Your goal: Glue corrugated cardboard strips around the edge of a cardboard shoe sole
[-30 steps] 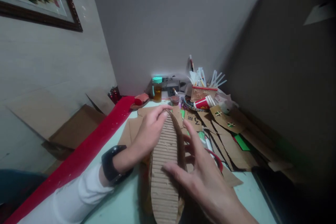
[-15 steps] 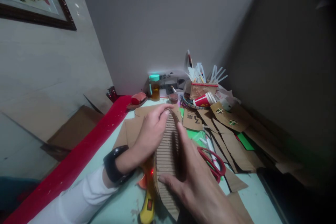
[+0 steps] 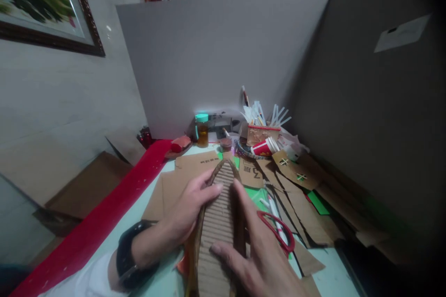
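Observation:
A pointed, boat-shaped piece of ribbed corrugated cardboard (image 3: 219,213) lies on the pale green table (image 3: 163,283) in front of me. My left hand (image 3: 188,211), with a black watch on the wrist, presses its left side, the fingers curled along the edge near the tip. My right hand (image 3: 258,250) lies on the right side, fingers stretched out flat, the forefinger along the raised brown rim and the thumb on the ribbed face.
Red-handled scissors (image 3: 278,232) lie right of the cardboard. Flat cardboard scraps (image 3: 299,195) and green paper cover the table's right. At the back stand a jar with a teal lid (image 3: 202,129), a box of sticks (image 3: 263,132) and red paper cups (image 3: 263,148). A red strip (image 3: 104,222) edges the left.
My left hand has slid back from the tip toward the middle of the cardboard piece. The camera has tilted up, so shelves show at the top and the yellow tool below has left view.

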Tool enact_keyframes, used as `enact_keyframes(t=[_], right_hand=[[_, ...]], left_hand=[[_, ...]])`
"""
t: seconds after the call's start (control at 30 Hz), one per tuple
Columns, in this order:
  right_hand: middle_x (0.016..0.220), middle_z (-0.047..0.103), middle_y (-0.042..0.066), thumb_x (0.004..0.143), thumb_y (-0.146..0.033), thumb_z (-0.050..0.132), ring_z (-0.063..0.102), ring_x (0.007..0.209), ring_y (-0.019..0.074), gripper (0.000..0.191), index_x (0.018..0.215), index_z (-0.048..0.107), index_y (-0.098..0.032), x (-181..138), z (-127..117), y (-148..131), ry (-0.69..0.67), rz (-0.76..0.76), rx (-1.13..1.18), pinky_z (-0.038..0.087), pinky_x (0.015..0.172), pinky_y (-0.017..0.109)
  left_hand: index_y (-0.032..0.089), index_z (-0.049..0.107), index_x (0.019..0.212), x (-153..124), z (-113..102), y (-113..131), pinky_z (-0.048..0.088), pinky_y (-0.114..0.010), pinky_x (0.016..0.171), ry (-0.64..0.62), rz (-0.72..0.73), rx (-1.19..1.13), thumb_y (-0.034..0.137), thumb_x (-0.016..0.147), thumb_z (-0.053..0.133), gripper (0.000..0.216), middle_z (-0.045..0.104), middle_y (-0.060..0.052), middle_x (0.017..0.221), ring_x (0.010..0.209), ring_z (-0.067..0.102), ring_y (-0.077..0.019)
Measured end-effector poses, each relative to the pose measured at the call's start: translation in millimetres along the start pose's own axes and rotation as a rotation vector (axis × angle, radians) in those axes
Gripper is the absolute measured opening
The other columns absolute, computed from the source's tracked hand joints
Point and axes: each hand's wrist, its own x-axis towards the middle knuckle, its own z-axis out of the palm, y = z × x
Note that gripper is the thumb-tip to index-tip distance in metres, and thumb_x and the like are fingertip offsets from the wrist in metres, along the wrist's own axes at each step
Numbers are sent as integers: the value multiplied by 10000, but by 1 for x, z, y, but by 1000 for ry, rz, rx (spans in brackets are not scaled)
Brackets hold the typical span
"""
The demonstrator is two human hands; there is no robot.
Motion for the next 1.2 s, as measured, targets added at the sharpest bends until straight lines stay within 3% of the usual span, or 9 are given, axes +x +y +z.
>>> enact_keyframes(t=[0.07, 0.17, 0.3, 0.5, 0.73, 0.97, 1.2], right_hand=[[1567, 422, 70, 959, -366, 566, 429, 1424, 265, 696, 1562, 221, -335, -1, -6, 1, 22, -41, -67, 442, 1124, 483], [1459, 510, 77, 998, -346, 498, 536, 1325, 241, 471, 1458, 401, -332, 1, -15, 1, 165, -150, -134, 534, 1042, 453], [1363, 538, 97, 999, -240, 499, 547, 1260, 210, 361, 1358, 499, -276, 4, -24, -5, 294, -299, -224, 572, 955, 358], [1353, 510, 144, 960, -107, 522, 506, 1217, 255, 363, 1313, 518, -191, 7, -24, -8, 337, -433, -365, 527, 926, 409], [1344, 548, 184, 918, -9, 525, 518, 1115, 306, 402, 1305, 552, -115, 7, -19, -2, 339, -484, -553, 476, 900, 504], [1311, 617, 190, 945, -149, 559, 548, 1128, 364, 266, 1198, 601, -76, 21, -18, -16, 278, -398, -638, 485, 930, 570], [1210, 625, 180, 903, -203, 554, 575, 1120, 368, 117, 1011, 565, -160, 43, -17, -13, 207, -402, -553, 513, 912, 562]], left_hand=[[157, 613, 1247, -6, -3, 0, 517, -326, 848, 0, -12, 25, 252, 905, 591, 356, 737, -101, 1162, 1015, 683, -228], [184, 644, 1241, -17, -7, 3, 485, -353, 933, -1, -31, 102, 249, 904, 621, 344, 732, -74, 1205, 1091, 661, -247], [206, 672, 1204, -32, -5, 5, 419, -387, 1043, 30, -54, 245, 284, 899, 652, 315, 711, -71, 1264, 1189, 619, -271], [209, 630, 1260, -42, 1, -5, 383, -456, 1110, 56, -39, 437, 358, 906, 605, 385, 638, -105, 1388, 1286, 552, -313], [208, 646, 1272, -42, 4, -11, 365, -456, 1140, 44, 22, 480, 293, 906, 600, 378, 647, -98, 1385, 1283, 562, -292], [108, 612, 1299, -34, 3, -9, 442, -448, 1069, 53, 3, 458, 267, 908, 594, 422, 652, -156, 1360, 1257, 578, -312], [153, 671, 1143, -29, -6, -3, 493, -386, 936, 64, 71, 466, 209, 886, 579, 279, 729, -73, 1087, 1029, 662, -266]])
